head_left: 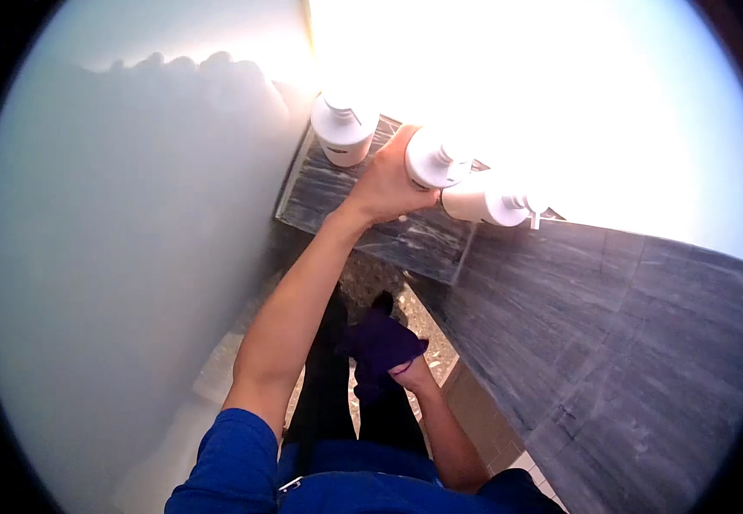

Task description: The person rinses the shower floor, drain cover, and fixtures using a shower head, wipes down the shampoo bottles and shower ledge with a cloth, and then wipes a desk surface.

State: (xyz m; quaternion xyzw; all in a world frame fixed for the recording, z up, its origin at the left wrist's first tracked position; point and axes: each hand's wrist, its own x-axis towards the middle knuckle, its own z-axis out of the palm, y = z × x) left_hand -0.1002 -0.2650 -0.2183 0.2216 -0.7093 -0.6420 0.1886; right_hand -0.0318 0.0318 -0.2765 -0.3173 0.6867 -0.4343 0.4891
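Three white pump bottles are together at the corner of a dark grey stone ledge [316, 201]. My left hand [384, 184] is wrapped round the middle pump bottle [433, 161]; part of its body is hidden by my fingers. To its left stands another pump bottle [344, 133]. A third pump bottle [487, 201] is on the right, appearing tilted, with its nozzle towards the right. Lower down, in front of my legs, my right hand [410, 374] is closed on a dark purple cloth [380, 347] that hangs in loose folds.
A pale frosted panel [131, 214] rises along the left side. Bright white light washes out the area behind the bottles. On the right extends a grey stone-tiled surface [611, 343]. Speckled flooring [371, 274] shows below the ledge, around my legs.
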